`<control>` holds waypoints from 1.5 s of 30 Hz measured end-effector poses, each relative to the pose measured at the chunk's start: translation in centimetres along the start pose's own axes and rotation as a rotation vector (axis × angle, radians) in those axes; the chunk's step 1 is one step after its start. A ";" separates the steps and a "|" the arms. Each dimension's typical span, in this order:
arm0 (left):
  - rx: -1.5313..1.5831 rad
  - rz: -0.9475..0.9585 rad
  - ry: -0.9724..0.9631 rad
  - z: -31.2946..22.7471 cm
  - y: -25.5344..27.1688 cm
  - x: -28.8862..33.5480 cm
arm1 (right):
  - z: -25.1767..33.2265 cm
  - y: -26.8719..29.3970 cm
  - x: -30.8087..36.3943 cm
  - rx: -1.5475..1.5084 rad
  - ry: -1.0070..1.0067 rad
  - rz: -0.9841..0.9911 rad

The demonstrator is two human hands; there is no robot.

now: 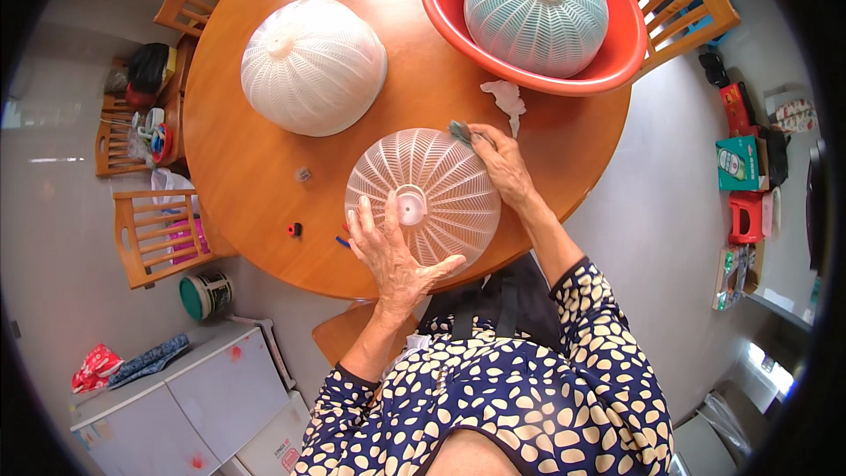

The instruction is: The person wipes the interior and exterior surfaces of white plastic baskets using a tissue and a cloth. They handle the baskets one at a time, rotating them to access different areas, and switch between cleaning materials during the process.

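An upturned pale pink plastic mesh basket (pixel 451 183), domed with a round disc at its centre, rests on the wooden table close to me. My left hand (pixel 388 251) lies across it with fingers spread, touching the area around the disc. At the basket's far right edge, my right hand (pixel 504 163) pinches a small crumpled grey-green cloth (pixel 459 132) against the mesh. Farther left on the table is a white domed mesh basket (pixel 322 70), also upside down. A similar pale teal basket (pixel 538 22) sits upturned inside a big red basin (pixel 449 31) at the far right.
The round table (pixel 264 176) carries a torn white paper scrap (pixel 505 101), a small clear crumpled piece (pixel 302 174) and a little red-and-black object (pixel 294 230). Wooden chairs (pixel 145 238) surround it. A white cabinet (pixel 220 397) stands lower left, beside a green bucket (pixel 196 297).
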State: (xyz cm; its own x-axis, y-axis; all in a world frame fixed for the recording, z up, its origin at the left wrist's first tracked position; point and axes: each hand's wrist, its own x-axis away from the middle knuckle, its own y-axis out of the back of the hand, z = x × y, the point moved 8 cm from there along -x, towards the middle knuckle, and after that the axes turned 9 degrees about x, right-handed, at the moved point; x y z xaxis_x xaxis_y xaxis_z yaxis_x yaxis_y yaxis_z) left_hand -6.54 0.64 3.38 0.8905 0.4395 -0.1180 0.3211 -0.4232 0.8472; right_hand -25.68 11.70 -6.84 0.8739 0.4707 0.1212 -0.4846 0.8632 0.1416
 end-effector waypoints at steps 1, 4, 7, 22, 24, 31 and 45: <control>0.007 -0.010 -0.005 0.1 -0.1 0.0 | -0.6 0.5 1.5 -0.037 -0.045 -0.054; 0.022 -0.036 -0.009 0.5 -0.1 0.1 | -0.1 1.2 6.2 -0.111 -0.019 -0.206; 0.035 -0.038 -0.004 0.4 -0.1 0.2 | 2.6 1.2 10.6 0.055 0.156 -0.344; 0.071 -0.056 -0.024 0.9 0.0 0.5 | 13.8 -6.1 2.5 0.721 0.773 -0.048; 0.064 -0.042 -0.008 0.9 -0.1 0.4 | 13.1 -7.1 -0.1 0.745 0.724 -0.052; 0.095 -0.123 -0.007 0.9 0.2 0.5 | 14.2 -7.0 2.9 0.923 0.782 -0.099; 0.398 -0.150 -0.083 0.8 2.5 1.4 | 13.1 -6.8 15.0 0.567 0.476 0.239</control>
State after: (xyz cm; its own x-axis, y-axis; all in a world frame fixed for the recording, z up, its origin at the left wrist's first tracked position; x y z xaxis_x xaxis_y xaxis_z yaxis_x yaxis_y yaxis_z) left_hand -4.26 -0.44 4.88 0.8423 0.4607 -0.2799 0.5336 -0.6391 0.5539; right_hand -9.77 10.52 6.87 0.6033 0.7707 -0.2049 -0.4950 0.5634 0.6616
